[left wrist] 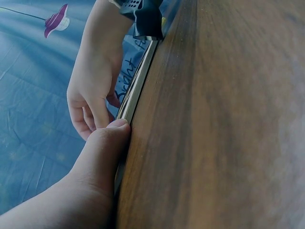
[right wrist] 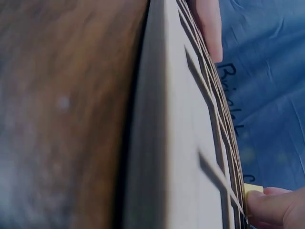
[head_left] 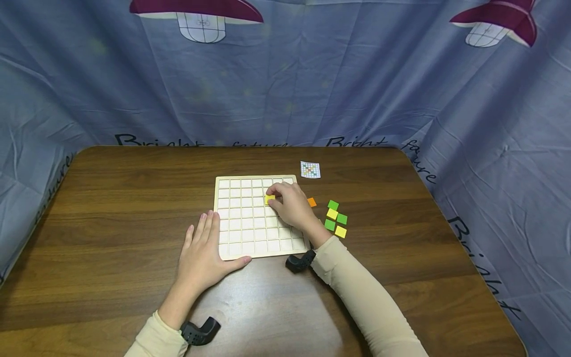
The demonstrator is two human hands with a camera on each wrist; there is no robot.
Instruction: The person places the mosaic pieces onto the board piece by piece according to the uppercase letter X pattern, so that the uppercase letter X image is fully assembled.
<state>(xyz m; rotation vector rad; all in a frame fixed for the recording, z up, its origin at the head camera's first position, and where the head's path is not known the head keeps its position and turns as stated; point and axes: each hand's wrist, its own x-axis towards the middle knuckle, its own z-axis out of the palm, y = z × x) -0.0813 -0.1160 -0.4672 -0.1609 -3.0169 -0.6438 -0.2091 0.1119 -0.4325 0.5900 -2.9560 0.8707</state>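
A square wooden grid board (head_left: 247, 221) with white cells lies on the table. My right hand (head_left: 292, 206) reaches over its upper right part and pinches a yellow square tile (head_left: 269, 199) between thumb and fingers. In the right wrist view the yellow tile (right wrist: 252, 188) shows at the fingertips, right at the board's surface. At the board's lower left corner rests my left hand (head_left: 202, 253), fingers straight along the left edge and thumb stretched along the front edge. The left wrist view shows that thumb (left wrist: 107, 143) against the board's side.
Right of the board lie several loose tiles, among them a green tile (head_left: 333, 205), a yellow tile (head_left: 341, 232) and an orange tile (head_left: 312, 202). A small card with a coloured grid pattern (head_left: 310, 169) lies behind them. A blue printed curtain (head_left: 285, 89) surrounds the table (head_left: 134, 198).
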